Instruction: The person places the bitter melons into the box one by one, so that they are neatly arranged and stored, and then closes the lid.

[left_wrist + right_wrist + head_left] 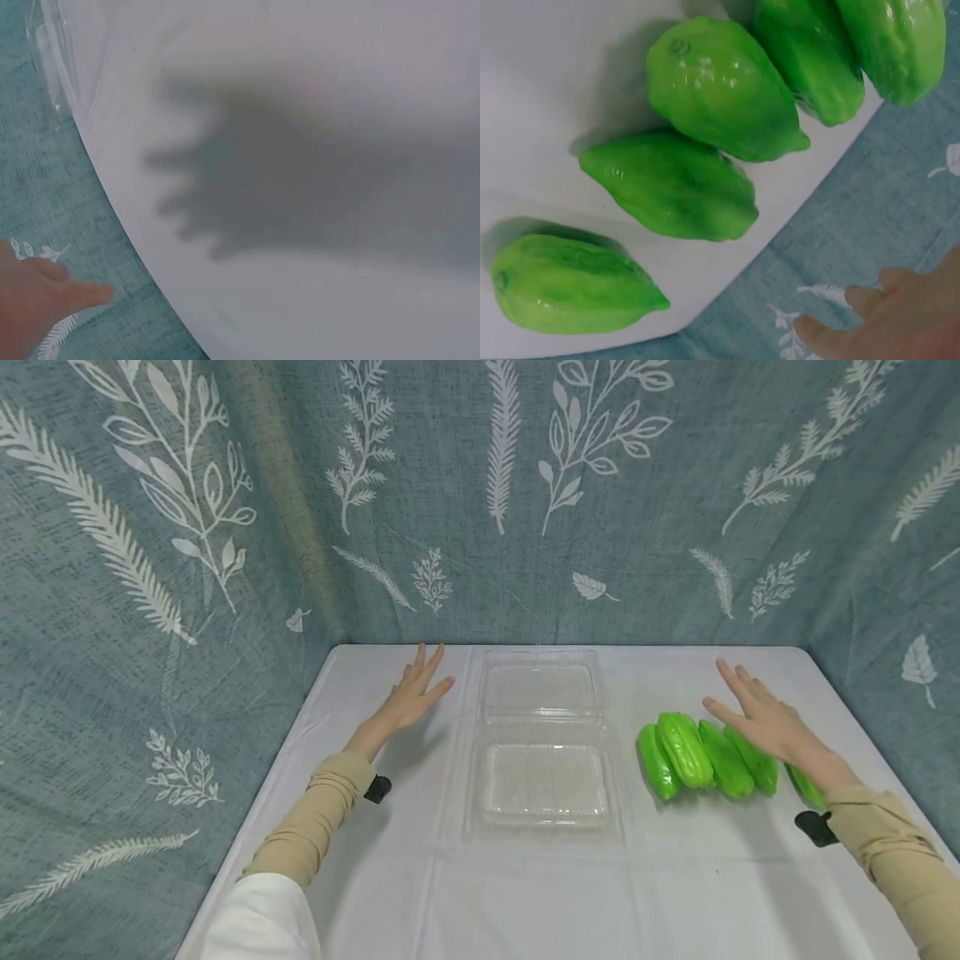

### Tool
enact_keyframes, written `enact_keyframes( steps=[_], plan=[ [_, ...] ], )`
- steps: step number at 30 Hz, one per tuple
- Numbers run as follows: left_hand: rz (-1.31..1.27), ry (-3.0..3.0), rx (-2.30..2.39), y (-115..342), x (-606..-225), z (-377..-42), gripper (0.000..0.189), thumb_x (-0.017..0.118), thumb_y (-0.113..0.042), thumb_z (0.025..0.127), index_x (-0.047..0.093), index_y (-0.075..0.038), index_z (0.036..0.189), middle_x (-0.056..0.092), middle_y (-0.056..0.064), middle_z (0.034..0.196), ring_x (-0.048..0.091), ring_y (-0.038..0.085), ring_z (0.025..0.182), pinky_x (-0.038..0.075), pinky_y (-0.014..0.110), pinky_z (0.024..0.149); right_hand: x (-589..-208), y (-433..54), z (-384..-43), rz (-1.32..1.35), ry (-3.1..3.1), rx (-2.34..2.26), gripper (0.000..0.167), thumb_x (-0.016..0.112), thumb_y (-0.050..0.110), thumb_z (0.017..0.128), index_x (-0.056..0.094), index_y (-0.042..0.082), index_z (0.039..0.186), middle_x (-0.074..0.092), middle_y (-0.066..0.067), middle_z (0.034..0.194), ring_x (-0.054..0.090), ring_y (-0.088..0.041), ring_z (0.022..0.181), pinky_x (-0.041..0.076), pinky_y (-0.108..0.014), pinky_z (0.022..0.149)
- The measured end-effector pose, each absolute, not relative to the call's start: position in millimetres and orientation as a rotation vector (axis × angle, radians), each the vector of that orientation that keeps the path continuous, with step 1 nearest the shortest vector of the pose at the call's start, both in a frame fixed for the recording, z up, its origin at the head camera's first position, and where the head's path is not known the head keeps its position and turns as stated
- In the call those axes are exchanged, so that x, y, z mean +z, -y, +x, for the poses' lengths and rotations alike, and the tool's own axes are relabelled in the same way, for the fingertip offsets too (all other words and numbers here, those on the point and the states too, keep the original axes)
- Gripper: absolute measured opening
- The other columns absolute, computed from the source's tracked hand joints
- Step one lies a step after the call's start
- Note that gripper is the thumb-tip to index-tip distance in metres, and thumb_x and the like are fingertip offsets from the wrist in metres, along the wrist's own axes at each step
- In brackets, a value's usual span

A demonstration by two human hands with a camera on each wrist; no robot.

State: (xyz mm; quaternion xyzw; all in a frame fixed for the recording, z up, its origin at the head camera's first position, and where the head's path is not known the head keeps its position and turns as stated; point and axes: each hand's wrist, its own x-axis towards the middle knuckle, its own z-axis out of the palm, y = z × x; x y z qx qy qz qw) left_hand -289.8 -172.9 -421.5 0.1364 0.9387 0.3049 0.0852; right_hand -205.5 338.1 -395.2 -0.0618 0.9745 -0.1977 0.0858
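My left hand hovers above the table, left of a clear plastic clamshell box, fingers spread and holding nothing. The box lies unfolded, its lid flat behind its base. On the right my right hand hangs over a row of several glossy green fruits, fingers extended, without gripping any. These fruits are ridged with tapered tips; their exact kind is unclear. One fruit lies apart from the others, partly hidden by my right wrist in the head view. Only part of each hand shows in its wrist view.
A white cloth covers the table. Teal curtains with white leaf prints hang behind it and along both sides. A dark wrist camera sits on the left wrist and another dark wrist camera on the right.
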Motion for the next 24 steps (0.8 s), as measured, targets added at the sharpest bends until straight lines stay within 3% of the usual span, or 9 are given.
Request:
enact_keyframes(
  steps=[9,13,20,24],
  plan=[
    [0.517,-2.636,1.122,162.9,-429.5,-286.2,0.068,0.036,-0.047,0.100,-0.006,-0.033,0.152,-0.019,0.005,0.159,-0.007,0.035,0.147,0.008,0.068,0.116,-398.5,-330.5,-199.1,-0.246,-2.826,-0.780,0.078,0.035,0.052,0.099,-0.013,0.020,0.151,-0.010,-0.022,0.157,0.000,-0.052,0.141,0.009,-0.077,0.106],
    [0.572,-2.587,1.188,157.8,-434.0,-284.2,0.068,0.037,-0.044,0.101,-0.005,-0.030,0.153,-0.016,0.007,0.159,-0.007,0.034,0.148,0.006,0.067,0.117,-400.0,-324.7,-196.2,-0.261,-2.801,-0.836,0.077,0.036,0.050,0.099,-0.013,0.021,0.151,-0.006,-0.020,0.158,0.008,-0.055,0.139,0.014,-0.076,0.107],
    [0.643,-2.523,1.305,151.1,-436.3,-276.4,0.074,0.038,-0.052,0.098,0.001,-0.022,0.154,-0.012,0.012,0.160,-0.006,0.037,0.147,0.003,0.067,0.116,-401.8,-316.7,-191.1,-0.251,-2.770,-0.871,0.077,0.036,0.050,0.099,-0.013,0.023,0.151,-0.001,-0.022,0.158,0.015,-0.059,0.134,0.018,-0.079,0.102],
    [0.617,-2.485,1.328,147.7,-441.5,-276.0,0.069,0.039,-0.042,0.101,0.003,-0.018,0.154,-0.008,0.012,0.160,-0.004,0.034,0.148,0.007,0.060,0.120,-404.9,-314.4,-189.1,-0.267,-2.775,-0.867,0.076,0.037,0.049,0.099,-0.014,0.023,0.151,0.001,-0.024,0.157,0.019,-0.060,0.133,0.021,-0.079,0.101]
  ],
)
